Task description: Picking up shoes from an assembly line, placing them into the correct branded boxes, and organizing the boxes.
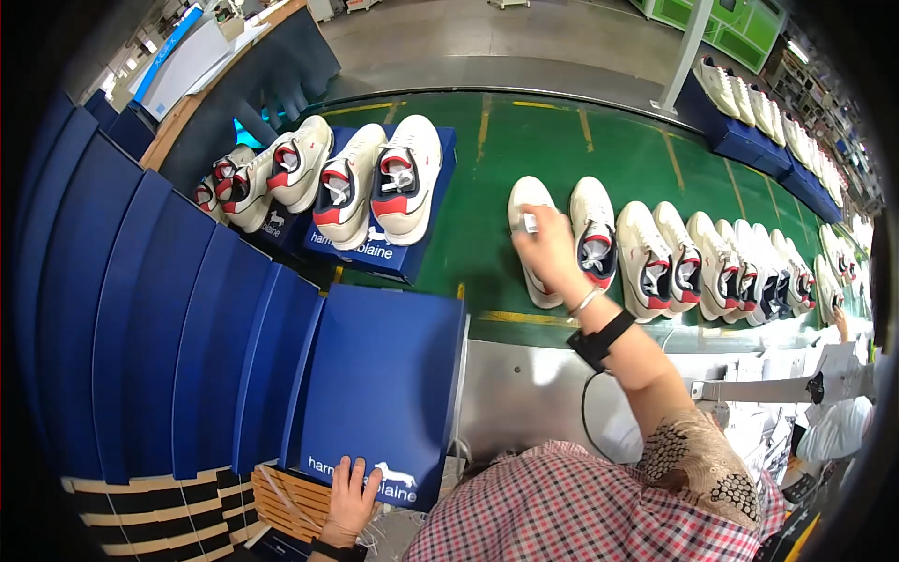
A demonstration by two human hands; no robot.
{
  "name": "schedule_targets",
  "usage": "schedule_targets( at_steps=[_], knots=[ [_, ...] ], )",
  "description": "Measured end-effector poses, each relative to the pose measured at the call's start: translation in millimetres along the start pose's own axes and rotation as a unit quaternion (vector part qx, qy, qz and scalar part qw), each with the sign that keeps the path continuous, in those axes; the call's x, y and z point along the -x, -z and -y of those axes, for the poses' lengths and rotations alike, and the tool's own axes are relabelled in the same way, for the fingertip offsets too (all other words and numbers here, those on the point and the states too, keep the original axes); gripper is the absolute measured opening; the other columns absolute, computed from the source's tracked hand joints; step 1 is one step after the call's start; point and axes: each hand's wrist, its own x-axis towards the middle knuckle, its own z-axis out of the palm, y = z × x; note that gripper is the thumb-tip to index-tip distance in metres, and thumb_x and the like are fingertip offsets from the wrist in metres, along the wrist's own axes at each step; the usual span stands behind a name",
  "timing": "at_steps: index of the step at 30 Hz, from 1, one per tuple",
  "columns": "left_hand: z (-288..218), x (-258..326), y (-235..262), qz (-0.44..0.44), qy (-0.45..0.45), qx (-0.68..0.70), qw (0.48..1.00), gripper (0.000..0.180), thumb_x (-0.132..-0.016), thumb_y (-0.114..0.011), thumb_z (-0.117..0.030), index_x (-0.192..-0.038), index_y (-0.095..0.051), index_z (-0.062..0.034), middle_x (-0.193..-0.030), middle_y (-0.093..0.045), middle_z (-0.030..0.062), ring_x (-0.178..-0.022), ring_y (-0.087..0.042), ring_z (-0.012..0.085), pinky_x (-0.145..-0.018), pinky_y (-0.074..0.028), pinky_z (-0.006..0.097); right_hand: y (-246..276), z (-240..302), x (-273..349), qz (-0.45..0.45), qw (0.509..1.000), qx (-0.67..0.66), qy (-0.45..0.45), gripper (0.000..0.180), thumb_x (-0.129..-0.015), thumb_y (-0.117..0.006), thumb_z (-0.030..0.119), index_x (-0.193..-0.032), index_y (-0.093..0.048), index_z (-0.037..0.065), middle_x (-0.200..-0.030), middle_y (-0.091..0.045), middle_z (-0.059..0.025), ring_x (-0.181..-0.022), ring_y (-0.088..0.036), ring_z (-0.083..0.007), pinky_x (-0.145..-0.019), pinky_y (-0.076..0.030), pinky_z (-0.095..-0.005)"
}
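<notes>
Our right hand point(546, 245) gripped a white shoe point(530, 239) on the green conveyor belt point(487, 169). Our left hand point(352, 499) lay open, fingers spread, on a blue box lid point(384, 393).

a shoe factory packing line, it seems: a green conveyor belt point(562, 140) carries a row of white sneakers point(712, 258), beside stacked blue shoe boxes point(169, 318).

A green conveyor belt point(487, 178) is loaded with a row of white sneakers point(693, 258) and a blue shoebox point(412, 253).
</notes>
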Motion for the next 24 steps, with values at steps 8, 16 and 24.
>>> schedule_targets(
  at_steps=[8, 16, 24],
  knots=[
    [-35, -85, 156, -0.23, -0.005, 0.079, 0.97, 0.052, -0.068, -0.071, -0.022, -0.107, -0.05, 0.0044, -0.103, -0.053, 0.0198, -0.096, -0.051, 0.0359, -0.084, -0.042, 0.044, 12, -92, -25, 0.135, 0.962, 0.034, -0.236, 0.051, -0.073, -0.062, 0.023, -0.114, -0.051, -0.005, -0.107, -0.058, -0.0267, -0.102, -0.056, -0.037, -0.09, -0.044, -0.0391],
    [-73, -146, 219, -0.281, 0.262, 0.338, 0.859, 0.043, -0.079, -0.063, -0.008, -0.119, -0.048, 0.0, -0.113, -0.054, 0.0133, -0.105, -0.051, 0.0208, -0.093, -0.039, 0.033, 12, -64, -29, -0.015, 0.999, 0.036, 0.013, 0.025, -0.076, -0.053, 0.005, -0.099, -0.063, 0.007, -0.095, -0.061, -0.0162, -0.084, -0.06, -0.0328, -0.078, -0.049, -0.0393],
    [-90, -200, 220, -0.1, 0.036, 0.262, 0.959, 0.031, -0.083, -0.058, -0.01, -0.114, -0.058, -0.0083, -0.126, -0.046, 0.0161, -0.116, -0.047, 0.0292, -0.096, -0.038, 0.035, 171, 89, -8, 0.152, 0.824, -0.544, -0.041, 0.014, -0.083, -0.064, 0.012, -0.094, -0.062, 0.003, -0.082, -0.06, 0.0028, -0.072, -0.053, -0.003, -0.061, -0.043, -0.0183]
  ],
)
